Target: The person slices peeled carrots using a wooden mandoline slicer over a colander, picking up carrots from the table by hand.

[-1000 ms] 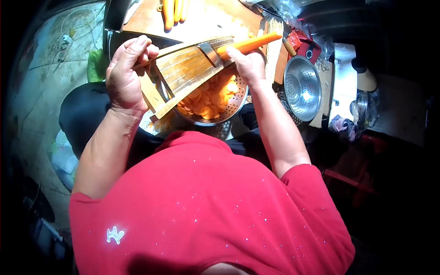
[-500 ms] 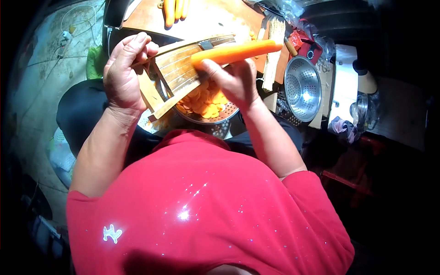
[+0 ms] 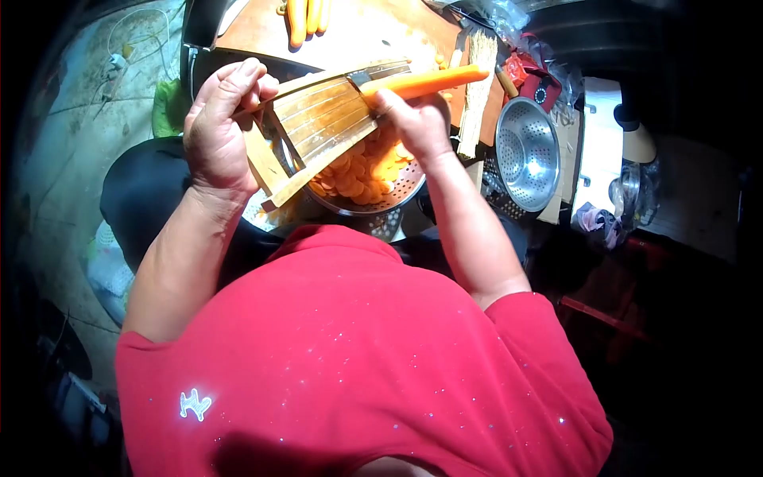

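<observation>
My left hand (image 3: 226, 127) is closed around the near left end of a wooden slicer (image 3: 322, 119), a framed board with a dark blade strip across it. In my right hand (image 3: 420, 126) is a long peeled carrot (image 3: 437, 81), its left end on the slicer by the blade strip and its other end pointing right. Below the slicer, a metal colander (image 3: 409, 187) holds a heap of round carrot slices (image 3: 362, 175). The slicer covers part of the colander.
Several whole carrots (image 3: 306, 17) lie on an orange-brown board (image 3: 358, 32) at the back. A straw brush (image 3: 478, 87) and a second metal colander (image 3: 528, 151) stand to the right. Beyond them are a white box (image 3: 598, 143) and crumpled plastic bags (image 3: 548, 67).
My right hand and the carrot have slid right along the slicer, up to the blade strip. My left hand and the slicer have hardly moved.
</observation>
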Demonstrator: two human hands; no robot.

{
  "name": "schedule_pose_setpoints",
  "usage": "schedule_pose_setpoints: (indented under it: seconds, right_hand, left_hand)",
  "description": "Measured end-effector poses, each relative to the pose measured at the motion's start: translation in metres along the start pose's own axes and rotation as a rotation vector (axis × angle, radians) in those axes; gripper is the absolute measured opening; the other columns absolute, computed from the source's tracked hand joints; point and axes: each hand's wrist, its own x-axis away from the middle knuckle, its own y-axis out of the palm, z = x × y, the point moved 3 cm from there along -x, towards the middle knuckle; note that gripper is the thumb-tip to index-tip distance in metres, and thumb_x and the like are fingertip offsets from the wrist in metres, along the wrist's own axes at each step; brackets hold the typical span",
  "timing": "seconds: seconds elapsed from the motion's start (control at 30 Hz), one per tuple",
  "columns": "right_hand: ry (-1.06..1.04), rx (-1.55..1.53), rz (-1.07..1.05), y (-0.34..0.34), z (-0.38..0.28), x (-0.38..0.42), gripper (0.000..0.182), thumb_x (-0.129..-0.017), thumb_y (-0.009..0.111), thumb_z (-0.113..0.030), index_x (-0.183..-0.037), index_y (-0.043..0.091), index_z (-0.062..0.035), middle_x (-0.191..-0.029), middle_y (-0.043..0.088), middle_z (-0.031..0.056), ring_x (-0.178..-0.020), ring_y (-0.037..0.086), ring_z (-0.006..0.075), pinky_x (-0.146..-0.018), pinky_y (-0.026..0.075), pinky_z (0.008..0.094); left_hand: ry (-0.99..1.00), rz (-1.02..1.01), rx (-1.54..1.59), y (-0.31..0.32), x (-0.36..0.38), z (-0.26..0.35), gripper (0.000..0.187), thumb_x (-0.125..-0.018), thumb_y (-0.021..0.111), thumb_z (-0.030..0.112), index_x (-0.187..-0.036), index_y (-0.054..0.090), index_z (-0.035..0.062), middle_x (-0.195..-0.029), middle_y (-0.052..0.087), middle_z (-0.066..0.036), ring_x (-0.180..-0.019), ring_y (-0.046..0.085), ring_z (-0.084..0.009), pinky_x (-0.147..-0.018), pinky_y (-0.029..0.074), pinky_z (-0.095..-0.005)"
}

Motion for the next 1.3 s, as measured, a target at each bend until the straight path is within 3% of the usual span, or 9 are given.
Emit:
schedule_pose_setpoints:
  seconds: [0.03, 0.17, 0.23, 0.43, 0.63, 0.8, 1.03, 1.17, 1.3]
  right_hand:
    - [0.086, -0.143, 0.065, -0.004, 0.008, -0.009, 0.017, -0.080, 0.066, -0.014, -0.090, 0.067, -0.0003, -0.078, 0.067, 0.0057, -0.064, 0.062, 0.0129, -0.059, 0.050, 0.0230]
    - [0.107, -0.077, 0.054, 0.001, 0.006, -0.003, 0.019, -0.079, 0.067, -0.015, -0.090, 0.066, 0.0006, -0.078, 0.067, 0.0051, -0.065, 0.062, 0.0135, -0.059, 0.050, 0.0240]
    - [-0.346, 0.191, 0.012, 0.020, -0.029, 0.020, 0.028, -0.074, 0.074, -0.020, -0.092, 0.066, 0.0005, -0.079, 0.067, 0.0057, -0.075, 0.063, 0.0173, -0.069, 0.050, 0.0284]
    - [0.187, -0.009, 0.135, -0.011, 0.025, -0.018, 0.023, -0.077, 0.065, -0.023, -0.082, 0.071, -0.0017, -0.070, 0.067, 0.0033, -0.059, 0.061, 0.0111, -0.058, 0.048, 0.0243]
    - [-0.365, 0.213, 0.052, 0.025, -0.026, 0.024, 0.023, -0.074, 0.071, -0.016, -0.091, 0.065, -0.0025, -0.081, 0.066, 0.0059, -0.070, 0.062, 0.0156, -0.067, 0.049, 0.0253]
    - [0.138, -0.086, 0.079, -0.008, 0.021, -0.013, 0.024, -0.079, 0.067, -0.023, -0.088, 0.068, -0.0012, -0.074, 0.066, 0.0038, -0.062, 0.062, 0.0155, -0.058, 0.050, 0.0267]
    - [-0.302, 0.191, 0.028, 0.023, -0.023, 0.024, 0.028, -0.074, 0.074, -0.017, -0.094, 0.065, 0.0008, -0.084, 0.067, 0.0066, -0.074, 0.063, 0.0168, -0.068, 0.050, 0.0276]
    - [0.195, 0.024, 0.066, -0.004, 0.003, -0.003, 0.026, -0.082, 0.069, -0.020, -0.096, 0.065, 0.0014, -0.089, 0.067, 0.0069, -0.080, 0.062, 0.0126, -0.074, 0.050, 0.0260]
    - [0.148, -0.027, 0.081, -0.007, 0.013, -0.004, 0.031, -0.082, 0.070, -0.021, -0.101, 0.062, 0.0015, -0.095, 0.065, 0.0073, -0.086, 0.061, 0.0130, -0.079, 0.048, 0.0257]
  left_hand:
    - [0.001, -0.001, -0.001, -0.001, -0.001, 0.000, 0.014, -0.088, 0.059, 0.012, -0.094, 0.061, -0.0011, -0.072, 0.054, -0.001, -0.077, 0.057, -0.0131, -0.077, 0.046, -0.0246]
    - [0.000, 0.004, -0.005, 0.000, -0.003, 0.001, 0.014, -0.088, 0.059, 0.012, -0.094, 0.061, -0.0012, -0.072, 0.054, -0.001, -0.076, 0.057, -0.0128, -0.076, 0.046, -0.0244]
    - [-0.010, 0.022, -0.019, -0.003, -0.001, 0.000, 0.014, -0.088, 0.059, 0.012, -0.094, 0.061, -0.0011, -0.072, 0.054, -0.002, -0.076, 0.057, -0.0126, -0.076, 0.046, -0.0244]
    - [-0.015, -0.021, 0.002, -0.001, 0.000, 0.000, 0.014, -0.088, 0.060, 0.013, -0.093, 0.062, 0.0000, -0.072, 0.054, -0.001, -0.076, 0.057, -0.0119, -0.077, 0.045, -0.0240]
    - [-0.019, -0.013, -0.002, -0.003, 0.000, -0.002, 0.014, -0.088, 0.060, 0.013, -0.093, 0.062, -0.0003, -0.073, 0.055, -0.001, -0.076, 0.057, -0.0120, -0.077, 0.045, -0.0239]
    - [-0.011, -0.008, 0.008, -0.004, -0.001, 0.000, 0.014, -0.088, 0.060, 0.012, -0.093, 0.062, -0.0006, -0.072, 0.054, -0.002, -0.077, 0.058, -0.0128, -0.077, 0.046, -0.0241]
    - [-0.018, -0.016, 0.015, -0.001, -0.001, 0.000, 0.013, -0.088, 0.060, 0.012, -0.091, 0.062, -0.0009, -0.071, 0.054, -0.002, -0.076, 0.057, -0.0129, -0.075, 0.045, -0.0241]
    - [-0.015, -0.016, 0.021, -0.003, -0.001, -0.001, 0.013, -0.088, 0.059, 0.011, -0.091, 0.062, -0.0009, -0.071, 0.055, -0.002, -0.076, 0.057, -0.0126, -0.075, 0.046, -0.0241]
    - [-0.011, -0.001, 0.018, -0.002, -0.003, 0.000, 0.013, -0.088, 0.059, 0.012, -0.091, 0.061, -0.0008, -0.072, 0.055, -0.002, -0.077, 0.058, -0.0126, -0.076, 0.046, -0.0241]
